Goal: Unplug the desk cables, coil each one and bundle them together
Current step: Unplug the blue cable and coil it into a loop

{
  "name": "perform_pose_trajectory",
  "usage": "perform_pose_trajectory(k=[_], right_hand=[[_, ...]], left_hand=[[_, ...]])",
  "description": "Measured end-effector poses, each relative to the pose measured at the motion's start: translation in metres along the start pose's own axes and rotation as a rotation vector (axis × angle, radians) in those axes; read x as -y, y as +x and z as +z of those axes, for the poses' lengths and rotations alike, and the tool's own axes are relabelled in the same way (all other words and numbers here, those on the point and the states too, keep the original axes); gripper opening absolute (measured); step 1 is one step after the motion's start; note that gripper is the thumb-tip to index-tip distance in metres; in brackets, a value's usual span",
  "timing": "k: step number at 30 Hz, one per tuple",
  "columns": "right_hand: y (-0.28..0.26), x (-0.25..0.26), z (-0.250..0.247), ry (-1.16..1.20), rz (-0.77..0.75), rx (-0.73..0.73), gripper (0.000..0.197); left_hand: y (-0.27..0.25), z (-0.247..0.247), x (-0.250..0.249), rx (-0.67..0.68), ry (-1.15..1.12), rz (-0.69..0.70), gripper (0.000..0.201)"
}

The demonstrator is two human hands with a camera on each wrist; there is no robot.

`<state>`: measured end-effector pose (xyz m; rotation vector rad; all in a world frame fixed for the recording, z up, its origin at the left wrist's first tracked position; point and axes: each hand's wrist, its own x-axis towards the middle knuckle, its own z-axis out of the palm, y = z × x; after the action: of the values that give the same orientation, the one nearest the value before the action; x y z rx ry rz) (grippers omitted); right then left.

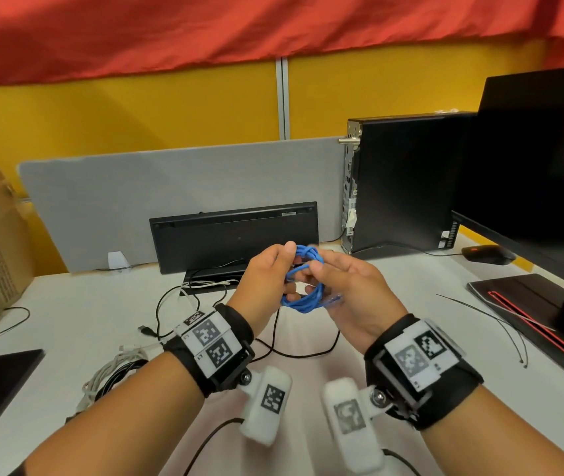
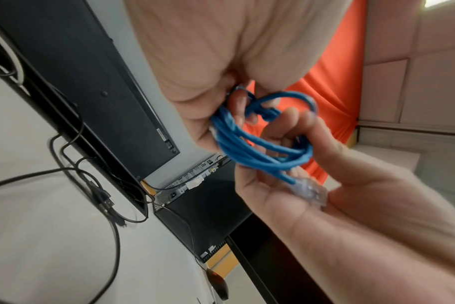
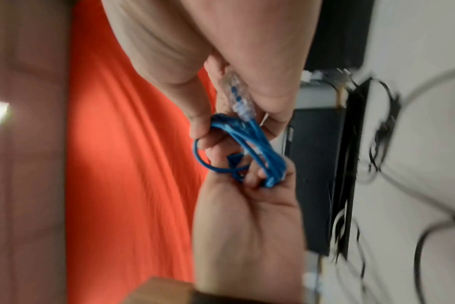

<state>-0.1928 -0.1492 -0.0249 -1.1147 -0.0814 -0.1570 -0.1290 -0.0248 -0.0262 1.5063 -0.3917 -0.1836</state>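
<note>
Above desk, chest height: blue Ethernet cable coiled small, held clear of clutter so loops stay neat. Left hand curled round coil, fingers through loops, pinning them. Right hand pinching strand near clear RJ45 plug, seemingly tucking tail to lock coil. Below on desk: black USB cable loose, white-and-black cable heap at left awaiting bundling. Keyboard upended against grey divider, PC tower behind. Loose leads underneath could snag.

Under my raised hands the white desk lies bare ahead-right, hemmed by the upended keyboard and black tower behind, loose black cables (tangled) left, monitor base right.
</note>
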Motion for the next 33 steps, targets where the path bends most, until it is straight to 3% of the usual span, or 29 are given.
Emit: perform_pose_trajectory(k=[3, 5, 10, 14, 18, 21, 26, 29, 33], right_hand=[[-0.001, 0.008, 0.0, 0.342, 0.095, 0.092, 0.032], [-0.003, 0.013, 0.002, 0.436, 0.133, 0.136, 0.028], [0.002, 0.011, 0.004, 0.242, 0.148, 0.099, 0.008], [0.005, 0.012, -0.003, 0.205, 0.156, 0.153, 0.044], [0.004, 0.017, -0.008, -0.067, 0.112, 0.214, 0.052], [0.005, 0.017, -0.011, -0.528, 0.031, 0.164, 0.045], [0.008, 0.016, -0.017, -1.114, -0.145, -0.05, 0.01], [0.011, 0.016, -0.02, -1.224, -0.209, -0.151, 0.017], [0.014, 0.013, -0.019, -1.369, -0.281, -0.12, 0.024]], left_hand=[[-0.002, -0.001, -0.002, 0.078, -0.081, -0.034, 0.037], [-0.003, -0.001, -0.004, 0.107, -0.111, -0.057, 0.043], [-0.008, 0.001, -0.007, 0.148, -0.073, -0.075, 0.046], [-0.01, -0.002, -0.005, 0.156, -0.154, -0.129, 0.043], [-0.007, -0.008, -0.005, 0.11, -0.219, -0.149, 0.041], [-0.006, -0.01, -0.007, 0.056, -0.275, -0.17, 0.03], [-0.007, -0.007, -0.006, -0.051, -0.385, -0.199, 0.024], [-0.011, -0.003, -0.005, -0.067, -0.432, -0.202, 0.025], [-0.014, -0.003, -0.008, -0.026, -0.332, -0.204, 0.028]])
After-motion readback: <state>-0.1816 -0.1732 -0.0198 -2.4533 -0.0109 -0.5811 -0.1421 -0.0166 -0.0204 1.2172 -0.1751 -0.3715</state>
